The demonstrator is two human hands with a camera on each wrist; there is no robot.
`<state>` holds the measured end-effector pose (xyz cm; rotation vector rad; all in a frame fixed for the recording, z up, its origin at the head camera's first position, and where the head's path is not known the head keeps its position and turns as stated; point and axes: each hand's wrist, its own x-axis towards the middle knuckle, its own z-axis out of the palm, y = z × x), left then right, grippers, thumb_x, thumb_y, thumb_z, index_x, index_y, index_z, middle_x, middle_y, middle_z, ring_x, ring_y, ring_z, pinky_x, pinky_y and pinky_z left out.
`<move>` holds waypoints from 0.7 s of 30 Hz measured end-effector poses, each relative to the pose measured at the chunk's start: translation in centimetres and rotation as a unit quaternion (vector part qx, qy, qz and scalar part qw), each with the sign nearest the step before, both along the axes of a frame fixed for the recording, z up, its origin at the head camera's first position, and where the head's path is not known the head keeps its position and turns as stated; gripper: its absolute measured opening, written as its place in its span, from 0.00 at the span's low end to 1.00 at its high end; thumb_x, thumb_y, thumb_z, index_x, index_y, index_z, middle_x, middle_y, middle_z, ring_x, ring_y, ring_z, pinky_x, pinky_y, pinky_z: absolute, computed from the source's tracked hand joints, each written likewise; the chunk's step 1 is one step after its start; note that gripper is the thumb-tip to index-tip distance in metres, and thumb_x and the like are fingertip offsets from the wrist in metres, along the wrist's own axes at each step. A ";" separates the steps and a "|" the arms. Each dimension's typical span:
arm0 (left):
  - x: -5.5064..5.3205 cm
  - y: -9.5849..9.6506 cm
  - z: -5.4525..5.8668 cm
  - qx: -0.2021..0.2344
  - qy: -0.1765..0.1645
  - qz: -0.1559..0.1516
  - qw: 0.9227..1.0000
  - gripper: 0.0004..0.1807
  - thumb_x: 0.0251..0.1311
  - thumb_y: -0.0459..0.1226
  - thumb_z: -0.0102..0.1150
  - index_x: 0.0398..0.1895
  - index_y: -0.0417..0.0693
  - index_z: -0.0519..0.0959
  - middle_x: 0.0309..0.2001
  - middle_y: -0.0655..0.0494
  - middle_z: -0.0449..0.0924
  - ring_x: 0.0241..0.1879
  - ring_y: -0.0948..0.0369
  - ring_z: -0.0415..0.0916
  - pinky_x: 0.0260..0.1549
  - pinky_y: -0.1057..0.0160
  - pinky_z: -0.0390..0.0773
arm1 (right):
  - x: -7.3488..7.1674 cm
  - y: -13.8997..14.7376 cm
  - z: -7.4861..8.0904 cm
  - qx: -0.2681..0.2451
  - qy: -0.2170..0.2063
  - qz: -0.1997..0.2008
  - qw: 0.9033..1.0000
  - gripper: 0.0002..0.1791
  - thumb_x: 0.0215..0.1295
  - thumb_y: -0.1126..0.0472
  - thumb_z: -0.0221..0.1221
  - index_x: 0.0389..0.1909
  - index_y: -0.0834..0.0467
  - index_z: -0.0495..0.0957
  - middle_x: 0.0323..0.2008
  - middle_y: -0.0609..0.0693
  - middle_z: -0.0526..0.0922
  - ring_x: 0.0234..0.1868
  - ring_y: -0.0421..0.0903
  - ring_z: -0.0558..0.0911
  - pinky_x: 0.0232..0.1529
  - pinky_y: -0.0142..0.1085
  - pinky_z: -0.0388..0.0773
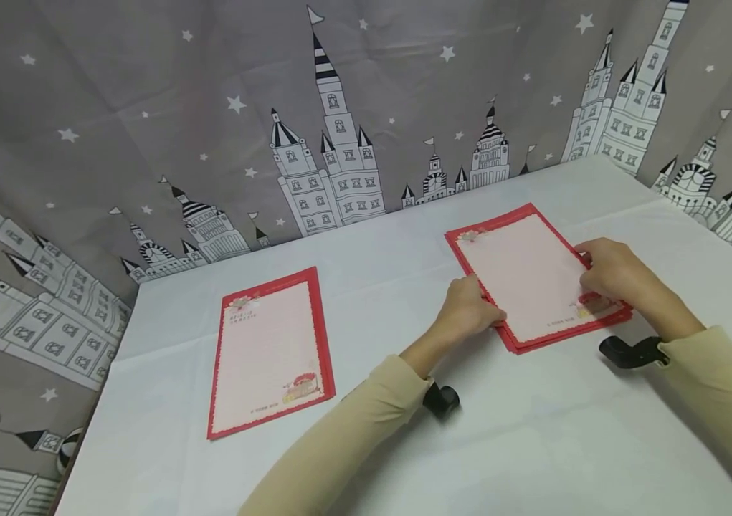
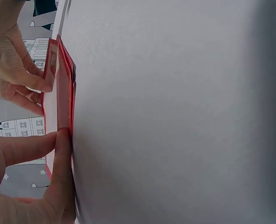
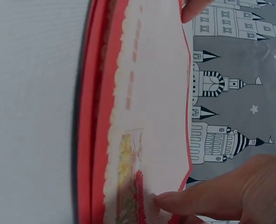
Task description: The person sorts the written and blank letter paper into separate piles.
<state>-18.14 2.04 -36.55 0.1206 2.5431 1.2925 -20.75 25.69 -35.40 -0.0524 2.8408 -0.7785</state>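
A stack of red-bordered paper sheets (image 1: 520, 276) with pale pink middles lies at the right of the head view. My left hand (image 1: 467, 308) pinches its near left edge between thumb and fingers. At the opposite edge my right hand (image 1: 612, 269) grips the paper, its thumb (image 3: 175, 203) on the printed face near a corner picture. In the right wrist view the top sheet (image 3: 156, 93) bows upward a little over the red layers below. The right hand's fingers are partly hidden behind the paper's edge.
Another red-bordered sheet stack (image 1: 269, 358) lies on the left of the white-covered table (image 1: 165, 401), with a few printed lines near its top. A grey curtain (image 1: 165, 93) with castles and stars hangs along the table's back and left edges.
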 end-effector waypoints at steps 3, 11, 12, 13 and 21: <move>-0.1 -0.3 0.0 -0.006 -0.002 -0.001 1.000 0.13 0.60 0.31 0.74 0.41 0.39 0.78 0.25 0.54 0.78 0.23 0.63 0.74 0.23 0.71 0.71 | 0.1 -0.4 -0.2 0.001 0.008 0.002 1.000 0.36 0.58 0.76 0.57 0.68 0.85 0.60 0.55 0.82 0.70 0.51 0.72 0.71 0.57 0.68 0.72; -0.1 -0.8 0.1 -0.057 0.015 -0.008 0.998 0.12 0.58 0.34 0.76 0.34 0.39 0.80 0.36 0.51 0.75 0.40 0.63 0.68 0.24 0.70 0.73 | 0.3 -1.5 -0.6 0.044 0.043 0.014 0.998 0.32 0.56 0.75 0.58 0.62 0.87 0.65 0.49 0.81 0.70 0.48 0.70 0.70 0.49 0.65 0.74; 0.0 -0.8 0.1 -0.059 0.012 -0.009 0.998 0.12 0.58 0.35 0.76 0.34 0.39 0.80 0.38 0.51 0.74 0.41 0.63 0.68 0.23 0.69 0.73 | 0.4 -1.5 -0.6 0.050 0.047 0.013 0.998 0.31 0.56 0.74 0.58 0.61 0.86 0.67 0.47 0.80 0.70 0.46 0.70 0.70 0.46 0.64 0.75; 0.1 -0.9 0.2 -0.059 0.010 -0.011 0.998 0.13 0.58 0.35 0.77 0.34 0.40 0.79 0.39 0.51 0.74 0.41 0.63 0.68 0.23 0.69 0.73 | 0.5 -1.5 -0.7 0.057 0.052 0.012 0.997 0.30 0.57 0.73 0.59 0.59 0.85 0.68 0.46 0.79 0.70 0.45 0.70 0.71 0.44 0.64 0.75; 1.3 -2.8 0.0 -0.037 0.039 -0.075 0.996 0.15 0.66 0.38 0.68 0.50 0.39 0.78 0.38 0.50 0.76 0.43 0.63 0.69 0.25 0.69 0.76 | 1.2 -2.6 -1.4 0.057 0.112 -0.012 0.992 0.19 0.63 0.68 0.56 0.48 0.82 0.75 0.48 0.80 0.68 0.50 0.75 0.68 0.47 0.70 0.70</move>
